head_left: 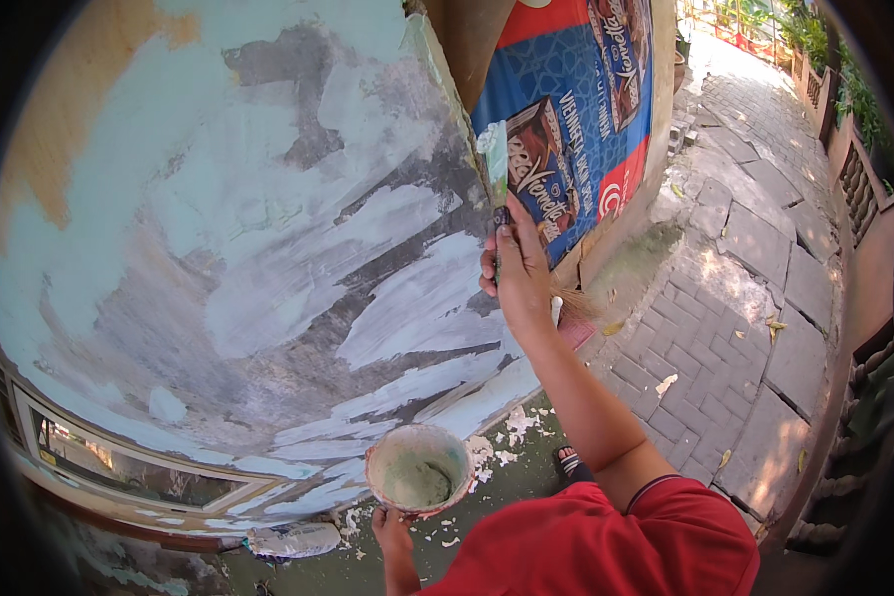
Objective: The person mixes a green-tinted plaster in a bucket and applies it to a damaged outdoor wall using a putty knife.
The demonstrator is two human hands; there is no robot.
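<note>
My right hand [522, 266] is raised at the wall's corner, its fingers wrapped round the dark handle of a putty knife [498, 169]. Pale blue-green paste coats the blade, which points up beside the wall's edge; contact with the wall cannot be made out. Low in front of me, my left hand [394, 529] grips the rim of a round bowl [387, 462]. Greyish-green paste lines the bowl's inside. The wall [268, 199] carries broad smears of light blue paste over bare grey patches, with tan areas at the upper left.
A blue and red printed banner [576, 129] hangs past the corner. Straw broom bristles [571, 301] show below it. A low window [134, 462] is at left. Flakes litter the floor near a plastic bag [293, 539]. A paved path [705, 358] runs along a balustrade [854, 189].
</note>
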